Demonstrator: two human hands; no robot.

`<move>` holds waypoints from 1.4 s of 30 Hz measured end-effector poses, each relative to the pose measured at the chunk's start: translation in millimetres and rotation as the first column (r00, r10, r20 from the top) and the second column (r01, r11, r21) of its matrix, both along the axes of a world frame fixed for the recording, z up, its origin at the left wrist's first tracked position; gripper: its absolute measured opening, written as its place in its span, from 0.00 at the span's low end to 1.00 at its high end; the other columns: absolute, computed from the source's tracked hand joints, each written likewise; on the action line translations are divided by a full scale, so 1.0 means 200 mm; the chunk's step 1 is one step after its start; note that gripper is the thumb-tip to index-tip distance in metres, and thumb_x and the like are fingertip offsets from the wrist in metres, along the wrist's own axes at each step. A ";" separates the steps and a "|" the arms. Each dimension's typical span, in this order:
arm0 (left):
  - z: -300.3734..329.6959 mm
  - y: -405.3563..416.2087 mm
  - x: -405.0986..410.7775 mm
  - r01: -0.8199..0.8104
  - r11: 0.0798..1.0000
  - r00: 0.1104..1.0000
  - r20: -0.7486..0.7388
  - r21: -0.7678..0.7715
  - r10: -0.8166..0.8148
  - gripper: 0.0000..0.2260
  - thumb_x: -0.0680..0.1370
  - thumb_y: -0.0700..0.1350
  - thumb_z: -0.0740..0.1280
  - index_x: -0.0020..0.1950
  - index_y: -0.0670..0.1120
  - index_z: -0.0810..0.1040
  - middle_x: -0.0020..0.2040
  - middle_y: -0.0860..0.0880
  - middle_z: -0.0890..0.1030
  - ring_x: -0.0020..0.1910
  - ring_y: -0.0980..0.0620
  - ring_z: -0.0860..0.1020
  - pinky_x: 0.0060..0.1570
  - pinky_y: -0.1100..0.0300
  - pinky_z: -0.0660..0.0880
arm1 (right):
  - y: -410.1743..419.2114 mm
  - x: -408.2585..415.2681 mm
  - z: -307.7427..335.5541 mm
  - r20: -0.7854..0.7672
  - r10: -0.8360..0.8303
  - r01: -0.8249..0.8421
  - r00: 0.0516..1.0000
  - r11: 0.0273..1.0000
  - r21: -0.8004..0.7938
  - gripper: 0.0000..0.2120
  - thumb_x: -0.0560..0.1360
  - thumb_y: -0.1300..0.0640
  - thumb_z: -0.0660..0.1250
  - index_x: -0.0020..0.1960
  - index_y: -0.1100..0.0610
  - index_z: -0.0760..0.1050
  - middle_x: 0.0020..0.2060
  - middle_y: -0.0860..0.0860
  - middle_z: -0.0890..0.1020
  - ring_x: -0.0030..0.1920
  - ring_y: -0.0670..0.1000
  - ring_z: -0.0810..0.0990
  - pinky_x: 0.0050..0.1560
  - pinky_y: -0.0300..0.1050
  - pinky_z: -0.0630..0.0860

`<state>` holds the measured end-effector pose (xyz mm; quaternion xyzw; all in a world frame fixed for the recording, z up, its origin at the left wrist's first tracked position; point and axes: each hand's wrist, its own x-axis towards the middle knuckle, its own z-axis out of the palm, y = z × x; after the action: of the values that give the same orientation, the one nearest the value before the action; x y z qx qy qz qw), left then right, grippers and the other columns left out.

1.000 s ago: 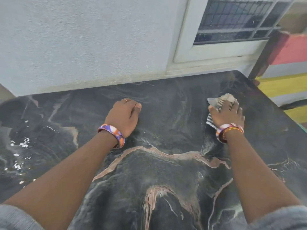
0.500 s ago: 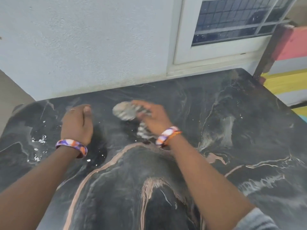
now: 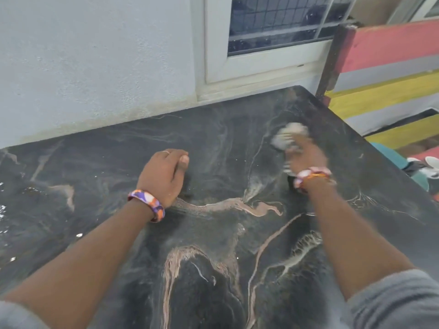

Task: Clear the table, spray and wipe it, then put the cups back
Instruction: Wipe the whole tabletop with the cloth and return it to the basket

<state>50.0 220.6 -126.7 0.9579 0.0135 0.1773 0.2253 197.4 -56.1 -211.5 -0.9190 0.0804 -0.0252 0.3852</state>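
While the dark tabletop is seen from above: both forearms are stretched out over it.
Table: a black stone table (image 3: 213,233) with pale pink and white veins is shown, set against a light wall (image 3: 95,55) at its far edge.
Left hand: the left hand (image 3: 164,174) is rested on the table at the middle, fingers curled under into a loose fist with the thumb laid alongside; nothing is held in it.
Left wrist: a purple, orange and white wristband (image 3: 148,206) is worn, and a thin ring is seen on one finger.
Right hand: the right hand (image 3: 306,155) is placed at the far right of the table and is blurred; its fingers are bent over a pale cloth, which is pressed onto the surface.
Cloth: the cloth (image 3: 288,136) is bunched under and beyond the right fingers, near the far right corner of the table; its pattern cannot be told through the blur.
Right wrist: pink-white and orange bands (image 3: 308,176) are worn.
Surface: small bright droplets (image 3: 4,210) are scattered along the left side of the table.
Sleeves: grey sleeves are seen at the near corners.
Surroundings: a white-framed window (image 3: 261,43) with a dark grille is set in the wall at the far side, and red, grey and yellow painted planks (image 3: 384,74) are seen to the right, beyond the table's edge.
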 end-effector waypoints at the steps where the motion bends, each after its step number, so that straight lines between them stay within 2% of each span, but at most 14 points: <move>1: 0.00 0.02 0.00 -0.041 0.999 0.999 0.000 -0.013 0.041 0.31 0.75 0.57 0.44 0.57 0.39 0.77 0.55 0.38 0.80 0.57 0.39 0.76 0.60 0.51 0.68 | 0.22 -0.13 0.09 -0.043 0.224 -0.225 0.974 0.974 -0.031 0.18 0.73 0.54 0.67 0.63 0.47 0.73 0.56 0.47 0.77 0.58 0.53 0.76 0.60 0.45 0.73; 4: 0.04 0.12 0.01 -0.188 0.980 0.982 -0.004 -0.060 0.188 0.31 0.76 0.56 0.45 0.54 0.34 0.77 0.52 0.32 0.80 0.54 0.34 0.77 0.56 0.46 0.71 | 0.64 -0.57 0.49 -0.044 0.683 -0.677 0.729 0.729 0.103 0.19 0.74 0.64 0.63 0.62 0.52 0.76 0.62 0.53 0.79 0.63 0.53 0.76 0.65 0.47 0.71; 6: 0.07 0.18 0.02 -0.249 0.966 0.968 -0.033 -0.071 0.247 0.30 0.76 0.55 0.46 0.52 0.32 0.76 0.51 0.30 0.79 0.53 0.33 0.77 0.55 0.45 0.71 | 0.67 -0.62 0.47 -0.003 0.798 -0.769 0.602 0.582 0.264 0.17 0.74 0.65 0.65 0.61 0.54 0.77 0.60 0.53 0.80 0.61 0.51 0.78 0.62 0.41 0.72; 7: 0.09 0.20 0.03 -0.266 0.961 0.963 -0.052 -0.074 0.263 0.30 0.76 0.54 0.46 0.52 0.31 0.76 0.51 0.29 0.79 0.53 0.32 0.76 0.54 0.44 0.71 | 0.63 -0.60 0.46 0.033 0.766 -0.720 0.642 0.589 0.367 0.17 0.74 0.67 0.65 0.61 0.57 0.77 0.58 0.53 0.81 0.58 0.50 0.79 0.58 0.39 0.74; 11: 0.08 0.15 0.10 -0.244 0.968 0.967 -0.086 -0.056 0.239 0.28 0.78 0.52 0.46 0.49 0.31 0.76 0.48 0.29 0.79 0.49 0.33 0.77 0.52 0.45 0.71 | 0.27 -0.36 0.49 0.247 0.203 -0.308 0.948 0.784 0.539 0.12 0.72 0.72 0.64 0.54 0.66 0.78 0.52 0.58 0.81 0.42 0.40 0.80 0.43 0.32 0.74; 13: 0.06 0.09 0.16 -0.178 0.984 0.982 -0.068 -0.009 0.177 0.32 0.77 0.55 0.43 0.49 0.32 0.77 0.47 0.31 0.80 0.49 0.34 0.77 0.52 0.45 0.72 | 0.04 -0.19 0.43 0.277 -0.273 0.112 0.921 0.869 0.482 0.14 0.73 0.68 0.63 0.57 0.61 0.78 0.54 0.59 0.82 0.46 0.36 0.80 0.47 0.31 0.73; 16: 0.02 0.02 0.24 -0.079 0.997 0.995 -0.058 0.027 0.080 0.33 0.75 0.57 0.41 0.49 0.35 0.78 0.48 0.33 0.81 0.50 0.35 0.77 0.54 0.45 0.73 | -0.23 0.01 0.37 0.064 -0.630 0.594 0.774 0.756 0.274 0.22 0.76 0.62 0.59 0.68 0.51 0.69 0.63 0.57 0.77 0.62 0.58 0.76 0.62 0.51 0.72; 21: 0.05 -0.04 0.40 -0.020 0.999 1.000 0.002 0.050 0.020 0.31 0.74 0.57 0.42 0.53 0.38 0.77 0.51 0.37 0.81 0.53 0.37 0.76 0.56 0.49 0.70 | -0.17 0.50 0.31 -0.045 -0.364 0.349 0.930 0.916 -0.199 0.28 0.74 0.60 0.60 0.73 0.58 0.59 0.73 0.58 0.62 0.74 0.57 0.58 0.73 0.54 0.57; 26: 0.06 0.01 0.51 -0.019 1.000 1.000 0.023 0.016 0.019 0.32 0.74 0.58 0.41 0.53 0.40 0.77 0.50 0.39 0.80 0.53 0.39 0.76 0.56 0.48 0.71 | 0.15 0.73 0.37 -0.100 0.175 -0.202 0.979 0.844 -0.498 0.18 0.79 0.59 0.56 0.68 0.59 0.68 0.67 0.57 0.72 0.65 0.58 0.72 0.64 0.48 0.68; 29: 0.06 0.04 0.52 -0.080 0.997 0.996 0.033 0.019 0.080 0.31 0.74 0.57 0.43 0.57 0.39 0.75 0.53 0.37 0.79 0.56 0.36 0.75 0.58 0.47 0.70 | 0.45 0.51 0.46 -0.129 0.577 -0.578 0.807 0.726 -0.373 0.22 0.78 0.63 0.58 0.71 0.52 0.65 0.69 0.54 0.71 0.65 0.55 0.73 0.64 0.44 0.68; 31: 0.07 0.03 0.49 -0.163 0.987 0.983 0.088 0.013 0.161 0.30 0.74 0.55 0.46 0.62 0.36 0.72 0.60 0.33 0.75 0.61 0.34 0.71 0.62 0.44 0.66 | 0.63 0.28 0.47 -0.095 0.783 -0.787 0.615 0.603 -0.131 0.21 0.77 0.64 0.60 0.68 0.52 0.69 0.67 0.53 0.74 0.64 0.54 0.75 0.63 0.43 0.70; 35: 0.13 0.00 0.42 -0.230 0.972 0.966 0.107 -0.058 0.235 0.30 0.74 0.54 0.48 0.64 0.34 0.70 0.64 0.31 0.70 0.65 0.33 0.67 0.65 0.43 0.63 | 0.69 0.01 0.48 -0.006 0.906 -0.880 0.424 0.414 0.235 0.18 0.75 0.66 0.65 0.64 0.61 0.74 0.60 0.56 0.79 0.60 0.51 0.77 0.63 0.42 0.71; 39: 0.10 -0.04 0.37 -0.157 0.986 0.987 0.011 -0.057 0.158 0.29 0.74 0.55 0.50 0.61 0.36 0.74 0.63 0.32 0.72 0.64 0.33 0.69 0.62 0.42 0.67 | 0.29 0.00 0.56 0.093 0.588 -0.546 0.803 0.665 0.510 0.19 0.74 0.68 0.64 0.63 0.55 0.75 0.53 0.52 0.81 0.43 0.40 0.79 0.46 0.30 0.76; 42: 0.07 -0.11 0.30 -0.118 0.993 0.992 -0.057 -0.016 0.117 0.19 0.73 0.49 0.60 0.57 0.39 0.77 0.66 0.33 0.70 0.65 0.33 0.69 0.61 0.42 0.69 | -0.17 0.03 0.52 0.076 0.142 -0.155 0.987 0.962 0.226 0.20 0.76 0.64 0.63 0.65 0.50 0.73 0.59 0.56 0.79 0.50 0.52 0.79 0.56 0.38 0.73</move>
<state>110.8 199.0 -112.1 0.9579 0.0778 0.1629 0.2233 204.0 -89.8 -107.0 -0.8702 0.0022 -0.0138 0.4925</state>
